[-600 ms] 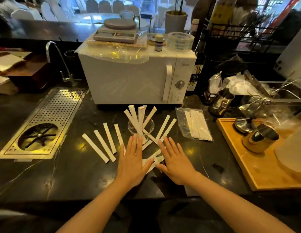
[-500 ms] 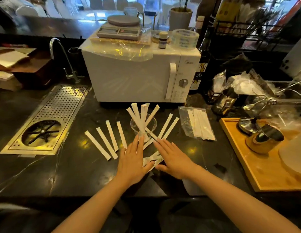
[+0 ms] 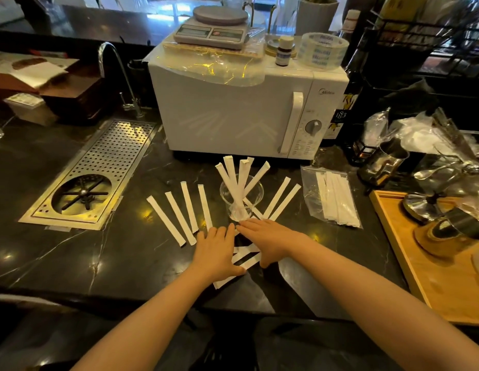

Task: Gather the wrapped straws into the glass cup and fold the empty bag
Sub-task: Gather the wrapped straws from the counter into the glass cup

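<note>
The left hand [image 3: 216,253] lies flat, palm down and fingers spread, on a few flat white paper-wrapped straws [image 3: 246,257] on the glossy black veined surface [image 3: 112,258]. The right hand [image 3: 270,238], equally flat and unclenched, presses beside it on the same strips. Just beyond the fingertips stands the clear round glass cup [image 3: 241,198], with several wrapped straws fanned upright inside. More strips lie in rows to either side. Farther right lies a crinkled transparent bag [image 3: 313,199] with straws inside.
</note>
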Available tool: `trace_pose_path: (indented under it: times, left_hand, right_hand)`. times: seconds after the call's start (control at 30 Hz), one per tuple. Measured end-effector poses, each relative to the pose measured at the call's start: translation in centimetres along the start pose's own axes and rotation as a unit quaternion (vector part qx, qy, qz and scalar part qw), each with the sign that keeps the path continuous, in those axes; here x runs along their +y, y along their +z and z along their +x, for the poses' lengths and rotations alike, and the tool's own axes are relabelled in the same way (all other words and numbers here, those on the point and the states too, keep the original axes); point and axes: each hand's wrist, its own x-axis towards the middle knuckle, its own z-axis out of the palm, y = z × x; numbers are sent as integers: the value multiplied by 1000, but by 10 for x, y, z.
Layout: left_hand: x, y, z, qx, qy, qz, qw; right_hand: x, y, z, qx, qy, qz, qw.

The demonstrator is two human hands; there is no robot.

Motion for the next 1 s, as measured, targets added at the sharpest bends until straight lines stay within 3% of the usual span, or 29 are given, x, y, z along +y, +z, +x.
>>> trace_pose_path:
  times: [0.77,1.0]
  left_hand:
    - [13,5,-5,-22,33,-46,998]
    - [21,5,-13,-32,61,-11,998]
  right_hand:
    - [-7,10,-5,42,4,-98,994]
    - [-7,12,-10,33,-14,-133,990]
